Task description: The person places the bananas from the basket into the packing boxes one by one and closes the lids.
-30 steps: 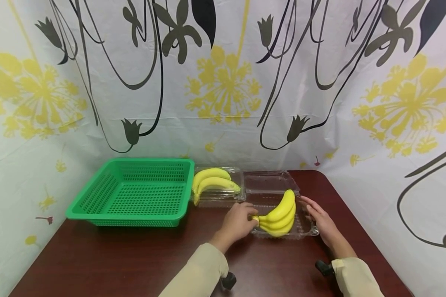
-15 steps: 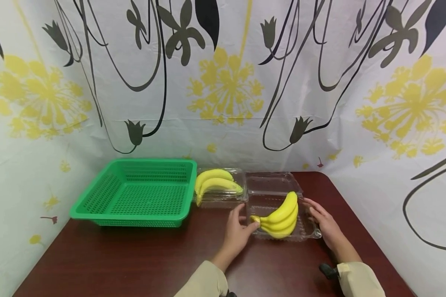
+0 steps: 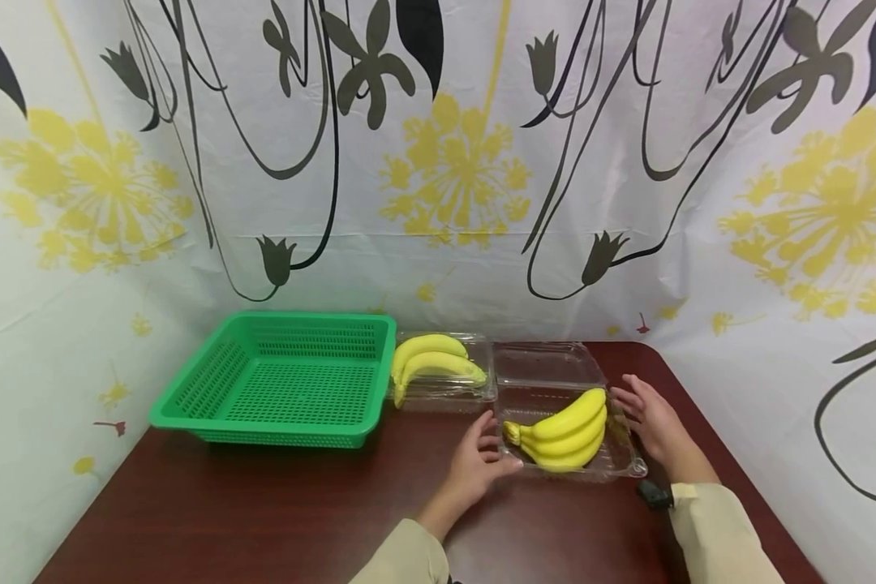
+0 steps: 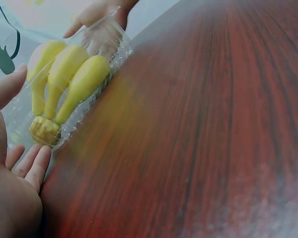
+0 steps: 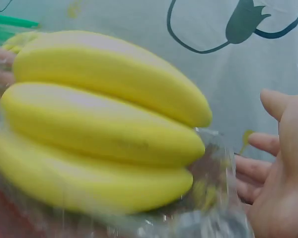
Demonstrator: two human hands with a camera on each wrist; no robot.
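A bunch of yellow bananas point(image 3: 565, 434) lies in the base of a clear plastic clamshell box point(image 3: 624, 454), whose lid point(image 3: 547, 362) is folded back toward the wall. At the box's left side is my left hand point(image 3: 474, 466), fingers spread, fingertips right at the wall beside the banana stem. My right hand point(image 3: 657, 426) stands at the opposite side with its fingers apart and nothing in them. In the left wrist view the stem end point(image 4: 44, 130) faces my left fingers point(image 4: 35, 166). The right wrist view has the banana tips pointing toward my right hand point(image 5: 278, 168).
A green plastic basket point(image 3: 272, 426) stands on the left of the dark red wooden table point(image 3: 263, 511). Between it and the clamshell, another clear box point(image 3: 482, 389) holds more bananas point(image 3: 438, 362). A patterned sheet point(image 3: 453, 284) rises behind the table.
My left hand has let go of the banana stem and moved to the box's side. The bunch now sits lower in the box. My right hand has drawn slightly away from the box.
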